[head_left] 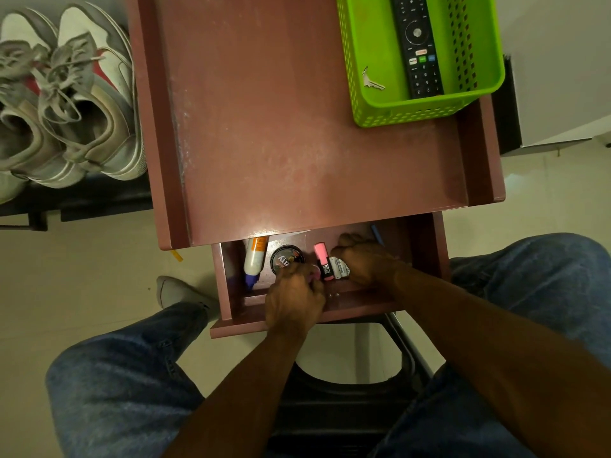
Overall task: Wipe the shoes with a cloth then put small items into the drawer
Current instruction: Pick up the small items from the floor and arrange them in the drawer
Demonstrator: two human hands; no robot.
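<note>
The task looks to be in its second half. The pair of sneakers [66, 104] sits on a dark shelf off the counter's left edge, and no cloth is in view, so the wiping is probably over, though the frame cannot confirm it.

The drawer [238, 322] under the counter's near edge is pulled out and already holds a white glue bottle [255, 259] at its left end, a round black tin [287, 259] beside it, and a pink highlighter [323, 261] near the middle. Both hands are inside it. The left hand [294, 302] is curled round a small pink thing that is mostly hidden. The right hand [367, 259] is clenched over a small white crumpled packet [340, 267] just beside the highlighter. A blue pen [377, 233] pokes out behind the knuckles.

Still out, in the green basket [360, 94] at the counter's far right corner, are a key [372, 81] and a black remote control [418, 44]. If these count as small items, they are what remains. The counter [281, 127] overhangs the drawer's back, so reaching deeper in is cramped, and the person's knees flank the open drawer.
</note>
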